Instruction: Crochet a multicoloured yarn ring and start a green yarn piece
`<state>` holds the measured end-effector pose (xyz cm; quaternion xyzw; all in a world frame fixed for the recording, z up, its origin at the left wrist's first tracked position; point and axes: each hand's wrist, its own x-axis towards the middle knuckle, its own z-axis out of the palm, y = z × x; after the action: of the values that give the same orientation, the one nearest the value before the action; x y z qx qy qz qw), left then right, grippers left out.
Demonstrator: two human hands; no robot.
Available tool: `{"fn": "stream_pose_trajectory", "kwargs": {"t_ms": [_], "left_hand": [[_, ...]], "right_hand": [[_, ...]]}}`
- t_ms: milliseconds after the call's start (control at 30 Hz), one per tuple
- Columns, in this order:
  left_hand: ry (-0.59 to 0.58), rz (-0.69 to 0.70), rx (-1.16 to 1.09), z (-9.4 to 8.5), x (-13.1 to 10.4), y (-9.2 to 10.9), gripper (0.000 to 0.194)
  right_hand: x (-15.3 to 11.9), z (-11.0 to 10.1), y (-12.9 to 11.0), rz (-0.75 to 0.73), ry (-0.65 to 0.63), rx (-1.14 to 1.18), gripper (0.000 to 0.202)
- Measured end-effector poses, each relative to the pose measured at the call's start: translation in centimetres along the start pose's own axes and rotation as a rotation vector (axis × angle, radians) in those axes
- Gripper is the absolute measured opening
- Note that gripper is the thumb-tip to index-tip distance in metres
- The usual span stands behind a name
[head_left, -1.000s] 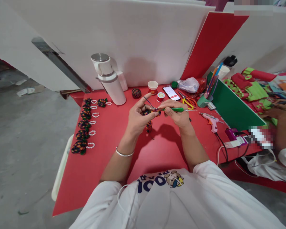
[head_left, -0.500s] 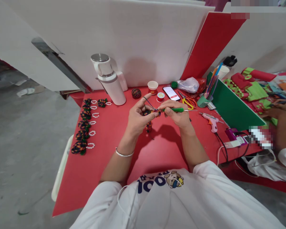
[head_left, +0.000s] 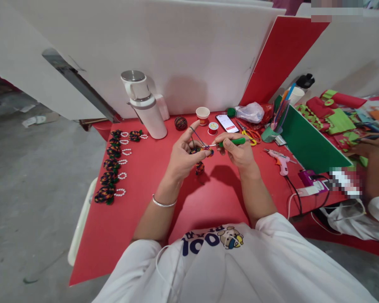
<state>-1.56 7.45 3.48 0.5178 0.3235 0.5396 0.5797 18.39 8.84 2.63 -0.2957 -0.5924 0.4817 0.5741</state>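
Observation:
My left hand (head_left: 183,158) pinches a multicoloured crochet piece (head_left: 207,150), its index finger raised with a dark yarn strand running over it. Part of the piece hangs below the fingers over the red table. In my right hand (head_left: 238,152) is a crochet hook (head_left: 233,142) with a green handle. The hook's metal shaft points left, its tip at the crochet piece by my left thumb. Beyond my hands lies a ball of dark multicoloured yarn (head_left: 180,123).
Crocheted pieces with bead loops (head_left: 109,164) line the left of the red table (head_left: 139,227). Behind stand a white flask (head_left: 148,113), a paper cup (head_left: 202,115), a thread spool (head_left: 212,128) and a phone (head_left: 226,123). Rightward are scissors (head_left: 252,136), a pink glue gun (head_left: 281,160) and a co-worker's arm (head_left: 377,164).
The green hook handle has tilted, its right end rising, and the right-hand grip has shifted slightly. My left index finger is a little higher; the crochet piece has moved slightly right.

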Motion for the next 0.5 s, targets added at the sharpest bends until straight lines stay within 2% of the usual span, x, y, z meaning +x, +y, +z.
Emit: {"fn": "stream_pose_trajectory", "kwargs": {"t_ms": [267, 500], "left_hand": [[-0.016, -0.019, -0.024, 0.03, -0.03, 0.05, 0.097], [-0.116, -0.101, -0.133, -0.46, 0.16, 0.14, 0.106]], "right_hand": [[0.12, -0.07, -0.04, -0.008, -0.023, 0.03, 0.034], [0.24, 0.21, -0.35, 0.047, 0.014, 0.097, 0.044]]}}
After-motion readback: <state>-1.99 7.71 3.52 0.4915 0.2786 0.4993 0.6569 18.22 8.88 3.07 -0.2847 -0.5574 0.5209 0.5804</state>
